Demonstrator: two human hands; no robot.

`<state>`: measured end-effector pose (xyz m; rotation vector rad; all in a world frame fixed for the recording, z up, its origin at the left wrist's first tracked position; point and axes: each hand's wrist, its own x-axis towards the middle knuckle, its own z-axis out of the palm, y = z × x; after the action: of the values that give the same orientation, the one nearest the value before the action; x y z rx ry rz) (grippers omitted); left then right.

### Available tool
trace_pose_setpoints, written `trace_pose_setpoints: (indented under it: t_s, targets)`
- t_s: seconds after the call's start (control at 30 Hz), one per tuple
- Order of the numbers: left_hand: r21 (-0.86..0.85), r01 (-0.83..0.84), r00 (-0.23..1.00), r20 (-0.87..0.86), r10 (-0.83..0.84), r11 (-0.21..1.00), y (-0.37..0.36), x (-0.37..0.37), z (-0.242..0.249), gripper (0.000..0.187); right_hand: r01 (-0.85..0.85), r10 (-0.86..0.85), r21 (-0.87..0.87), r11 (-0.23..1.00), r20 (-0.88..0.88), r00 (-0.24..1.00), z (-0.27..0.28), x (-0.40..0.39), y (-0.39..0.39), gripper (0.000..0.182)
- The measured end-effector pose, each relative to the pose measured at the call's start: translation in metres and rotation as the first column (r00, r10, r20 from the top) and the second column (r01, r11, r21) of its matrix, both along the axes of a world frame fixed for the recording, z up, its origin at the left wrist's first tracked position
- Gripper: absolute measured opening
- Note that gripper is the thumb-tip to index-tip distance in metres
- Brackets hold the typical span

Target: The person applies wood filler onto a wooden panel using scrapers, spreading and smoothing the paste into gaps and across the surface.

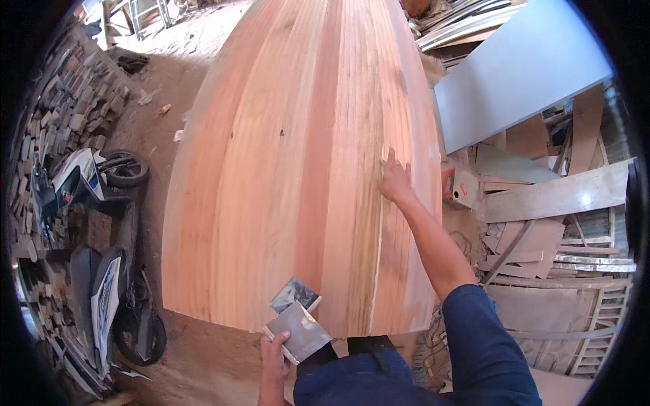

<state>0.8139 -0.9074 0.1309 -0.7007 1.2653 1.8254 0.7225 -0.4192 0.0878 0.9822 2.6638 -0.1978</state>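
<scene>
We see the left hand point(274, 357) gripping a flat grey plate point(299, 333) at the near edge of the wood panel point(271, 196), which fills mid-view; second plate point(296, 295) just beyond. Right hand point(396, 179) unclenched, fingers on the panel's right half. Motorbike point(107, 291) left.

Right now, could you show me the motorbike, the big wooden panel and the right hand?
Motorbike point(83, 279): head view, on its dark seat.
Wooden panel point(294, 176): head view, on the bare middle of its top face.
Right hand point(395, 181): head view, on the back of the hand.
</scene>
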Motion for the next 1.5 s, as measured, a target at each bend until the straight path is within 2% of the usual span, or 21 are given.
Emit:
trace_pose_setpoints:
  t_s: [0.17,0.4,0.6,0.7,0.8,1.0,1.1,1.2,1.3,1.4,1.5]
  targets:
    - [-0.014,0.014,0.999,-0.039,-0.014,1.0,-0.007,-0.003,0.012,0.052,0.021,-0.018,0.031,0.999,-0.082,0.996,-0.034,0.021,0.0,0.076]
    - [0.025,0.015,0.997,-0.081,-0.013,1.0,-0.01,-0.004,0.034,0.046,0.012,-0.007,0.044,0.999,-0.111,0.994,-0.029,0.049,-0.034,0.09]
    - [0.05,0.067,0.995,-0.073,-0.063,0.997,-0.014,-0.003,0.025,0.044,-0.024,0.027,0.04,0.999,-0.095,0.995,-0.024,0.076,-0.067,0.09]
    - [0.072,0.085,0.992,-0.097,-0.078,0.994,-0.011,-0.003,0.024,0.037,-0.051,0.076,0.144,0.988,-0.176,0.981,-0.043,0.094,-0.08,0.09]
    - [0.091,0.134,0.987,-0.105,-0.124,0.987,-0.013,-0.005,0.018,0.036,0.007,-0.005,0.026,1.0,-0.094,0.996,-0.011,0.094,-0.107,0.09]
    - [0.152,0.167,0.985,-0.072,-0.157,0.974,-0.011,0.0,0.011,0.035,-0.054,0.056,0.016,0.998,-0.226,0.973,-0.016,0.128,-0.134,0.083]
    - [0.152,0.165,0.986,-0.06,-0.158,0.974,-0.01,-0.003,0.013,0.036,-0.047,0.051,0.032,0.998,-0.177,0.983,-0.013,0.139,-0.156,0.08]
    - [0.137,0.182,0.982,-0.07,-0.173,0.974,-0.007,-0.004,0.016,0.037,0.002,-0.006,-0.057,0.998,-0.067,0.998,-0.001,0.15,-0.17,0.081]
    - [0.139,0.213,0.975,-0.098,-0.201,0.967,-0.006,-0.009,0.017,0.039,0.006,-0.013,-0.045,0.999,-0.156,0.988,-0.01,0.163,-0.186,0.082]
    - [0.133,0.234,0.969,-0.111,-0.22,0.963,-0.002,-0.014,0.022,0.042,0.041,-0.044,-0.026,0.999,-0.154,0.987,-0.005,0.174,-0.205,0.082]
    - [0.114,0.252,0.964,-0.121,-0.239,0.961,0.001,-0.019,0.023,0.048,0.006,-0.009,-0.017,1.0,-0.204,0.979,-0.015,0.191,-0.218,0.084]
